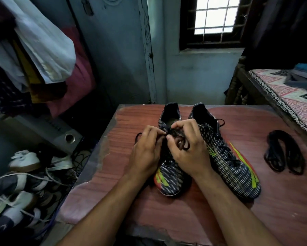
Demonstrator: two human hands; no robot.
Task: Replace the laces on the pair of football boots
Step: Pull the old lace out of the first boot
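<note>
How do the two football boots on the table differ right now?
The left boot is being worked on: both the left hand and the right hand pinch its black lace near the top. The right boot lies untouched, its lace threaded. The right boot's toe reaches nearer the camera. They share a striped dark pattern with yellow-green and orange marks, and both point toe-first toward the person.

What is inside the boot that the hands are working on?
The opening of the left striped black football boot shows a pale insole patch. Deeper in is too dark to see, and both hands gripping its black lace cover the tongue.
</note>
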